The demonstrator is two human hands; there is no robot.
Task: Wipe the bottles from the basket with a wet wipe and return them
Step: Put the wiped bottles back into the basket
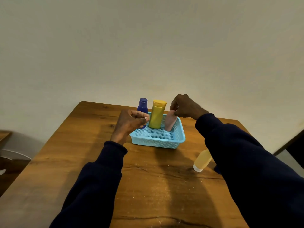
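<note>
The right hand (184,106) pinches the top of the pink bottle (171,120) leaning in the basket (158,142), so I'd bring it upright, clear of the yellow bottle (157,116); the left hand (130,122) hovers curled, and I cannot tell whether it holds anything.

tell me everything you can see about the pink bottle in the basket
The pink bottle looks like matte plastic, plain, with no label showing. It stands tilted at the right end of the light blue mesh basket, with its lower end down inside and its top leaning right. The right hand pinches its upper end and hides any cap. It stands apart from the yellow bottle on its left.
</note>
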